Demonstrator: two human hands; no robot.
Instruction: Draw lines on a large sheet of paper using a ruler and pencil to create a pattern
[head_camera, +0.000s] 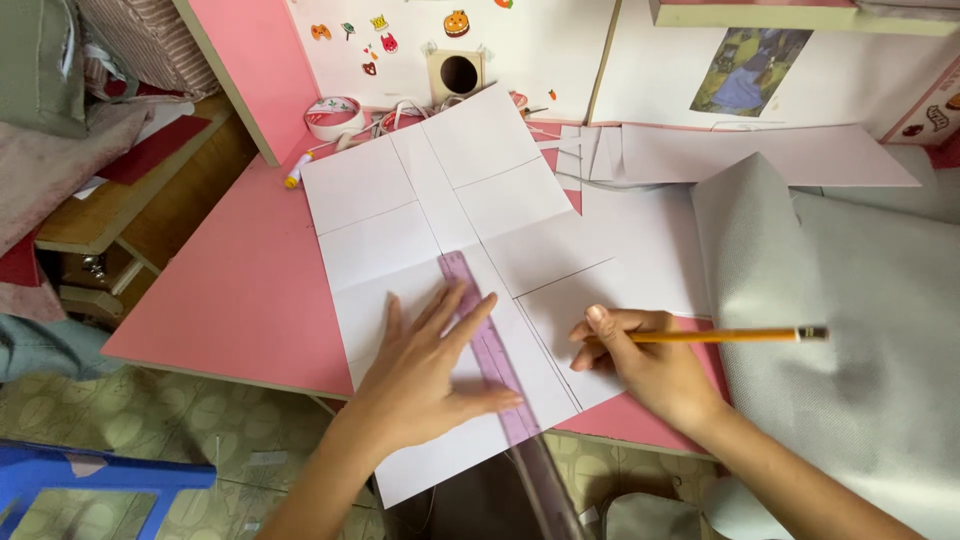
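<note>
The purple ruler (487, 340) is pinned flat on the white sheet (440, 230) by the splayed left hand (430, 375), long axis running upper left to lower right, at frame centre. A yellow pencil (725, 336) is gripped by the right hand (640, 365), just right of the ruler, on the pink counter (235, 290).

Two bare hands, low in view

The left hand (430, 375) lies flat, palm down, fingers spread and pointing up-right (thumb stretched out to the side). The right hand (640, 365) is curled in a writing grip, forearm running off toward the lower right.
</note>
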